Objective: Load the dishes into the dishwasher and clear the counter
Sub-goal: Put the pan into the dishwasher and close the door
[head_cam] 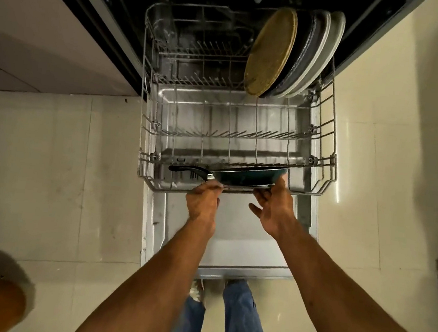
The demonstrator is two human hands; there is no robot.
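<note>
A dark teal round frying pan with a black handle is seen lying at the near edge of the pulled-out grey wire dishwasher rack, its handle pointing to the left and its bowl tilted on edge behind the front rail. The pan is placed directly ahead of both hands, which are raised to the rack's front rail from below.

The left hand is curled over the front rail just under the joint of the pan's handle and bowl, its fingers wrapped round the wire and its knuckles turned upward. The right hand is held more loosely: its fingertips are set against the right underside of the pan and the rail, its thumb is spread out to the left, and its palm is turned inward. Whether the pan itself is gripped by the right hand cannot be told. Both forearms are stretched forward and upward from the bottom of the view, converging on the rack.

At the far right of the rack, a row of round plates is stood on edge, fronted by a tan woven-looking disc. The rack is extended over the open steel dishwasher door, and pale floor tiles are seen on either side.
</note>
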